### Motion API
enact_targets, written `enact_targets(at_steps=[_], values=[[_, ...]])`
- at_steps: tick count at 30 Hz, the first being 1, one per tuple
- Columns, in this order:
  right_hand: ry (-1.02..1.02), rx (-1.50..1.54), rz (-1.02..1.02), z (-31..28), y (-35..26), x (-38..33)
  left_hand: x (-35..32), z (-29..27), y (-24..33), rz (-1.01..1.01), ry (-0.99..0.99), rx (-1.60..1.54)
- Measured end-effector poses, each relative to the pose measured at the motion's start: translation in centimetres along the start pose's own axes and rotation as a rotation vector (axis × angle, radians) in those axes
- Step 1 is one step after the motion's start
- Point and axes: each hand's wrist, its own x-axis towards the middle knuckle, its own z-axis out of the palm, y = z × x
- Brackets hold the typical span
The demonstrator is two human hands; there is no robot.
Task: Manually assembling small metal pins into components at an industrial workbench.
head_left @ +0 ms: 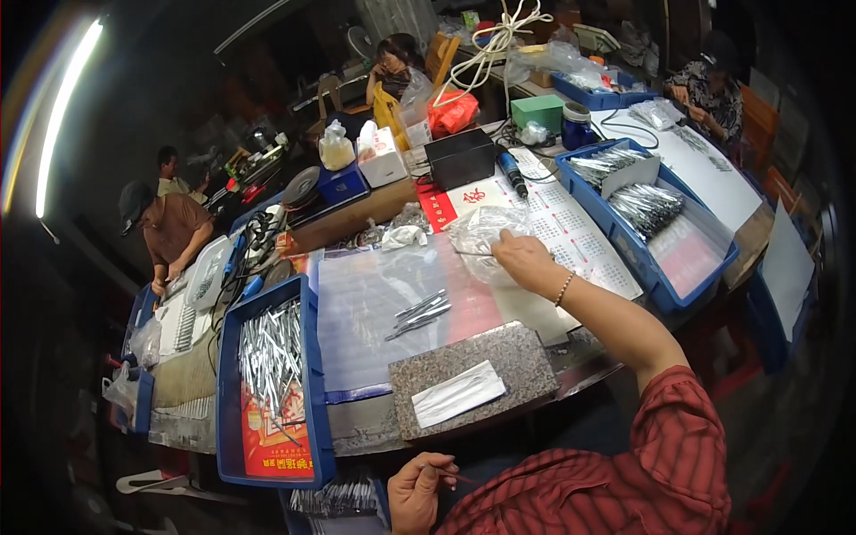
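Note:
My right hand [526, 260] reaches far over the table, its fingers closed on a thin metal rod [473, 254] that points left. Just behind and beneath it lies a crumpled clear plastic bag [489, 223]. Near the front edge, below a speckled stone block [526, 361], is my left hand [415, 489], fingers curled together; what they may hold I cannot make out. A folded white cloth or paper [459, 393] rests on the block. Several slim metal rods [421, 312] lie on the plastic-covered tabletop [357, 348], apart from both hands.
A blue bin [327, 428] of metal rods stands left, another blue bin [700, 259] right. A black box [459, 160], a blue-black rotary tool [512, 171] and a tissue box [382, 160] stand at the back. Co-workers sit left [183, 227], behind [397, 67] and right [713, 98].

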Motion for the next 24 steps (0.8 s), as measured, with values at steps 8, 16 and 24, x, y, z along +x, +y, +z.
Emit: enact_targets(at_steps=[8,16,24], values=[[-0.010,0.608,0.255,-9.6,-4.1,-5.9,1.2,0.8,0.0,-0.014,-0.064,0.007],[-0.358,1.605,0.303,-12.7,-12.9,-15.9,4.2,2.0,-1.4,-0.109,-0.201,-0.209],[-0.151,1.274,-0.042,-12.1,-14.4,-16.8,3.5,2.9,-2.0,-0.138,-0.139,-0.315]])
